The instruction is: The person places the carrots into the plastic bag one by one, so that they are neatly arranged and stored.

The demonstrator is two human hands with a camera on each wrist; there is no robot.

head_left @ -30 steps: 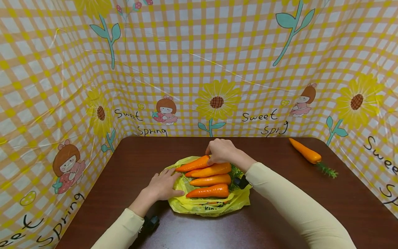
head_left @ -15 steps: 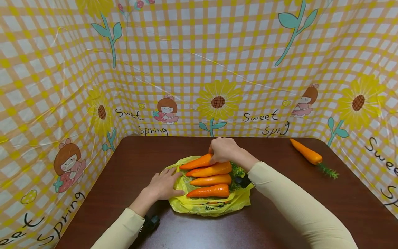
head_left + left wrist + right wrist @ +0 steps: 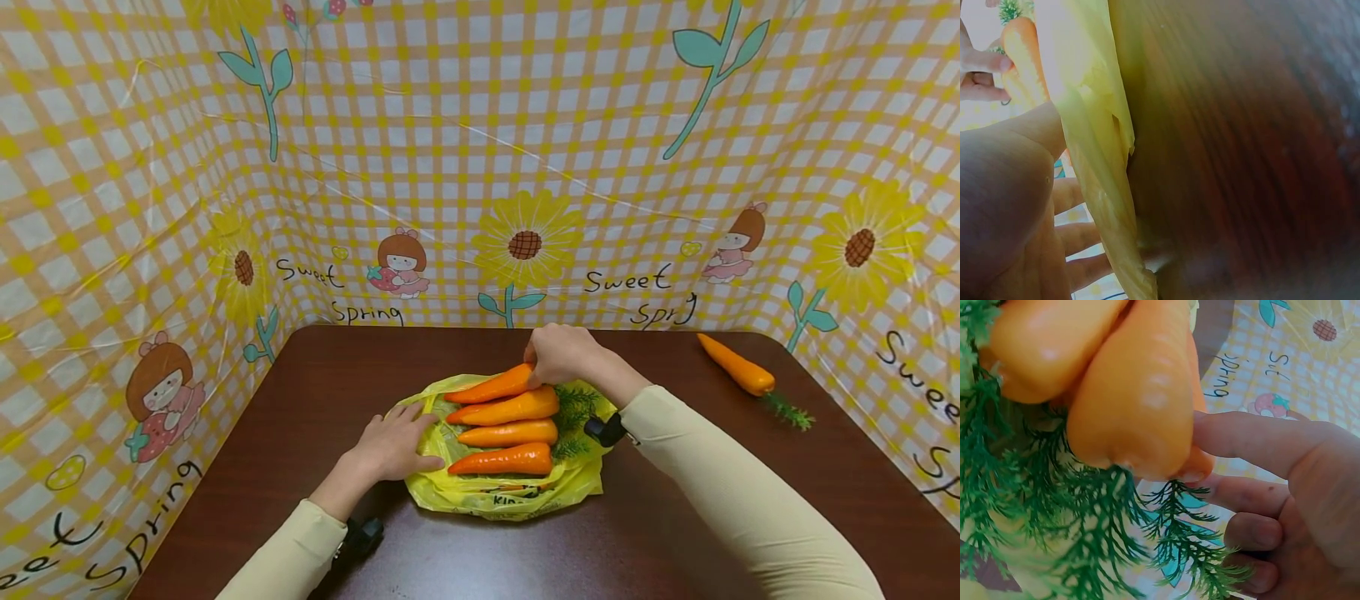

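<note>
Your left hand [image 3: 392, 450] lies flat with fingers spread, pressing the near-left edge of the yellow plastic bag [image 3: 495, 492] onto the table [image 3: 337, 367]; it grasps nothing. The bag looks thin, soft and slippery, so it probably slides unless you pin it like this. Just right of that hand, four carrots [image 3: 510, 433] lie side by side on the bag, tips pointing toward it. They look smooth, stiff and light, likely plastic, and round enough to roll. Your right hand [image 3: 561, 354] pinches the farthest carrot [image 3: 491, 387] at its thick end, fingertips [image 3: 1210, 434] against the orange body just above the green fronds [image 3: 1104, 537]. Take hold there, not on the limp fronds. Well to the right of that grip, a lone carrot [image 3: 735, 364] lies on the table.
</note>
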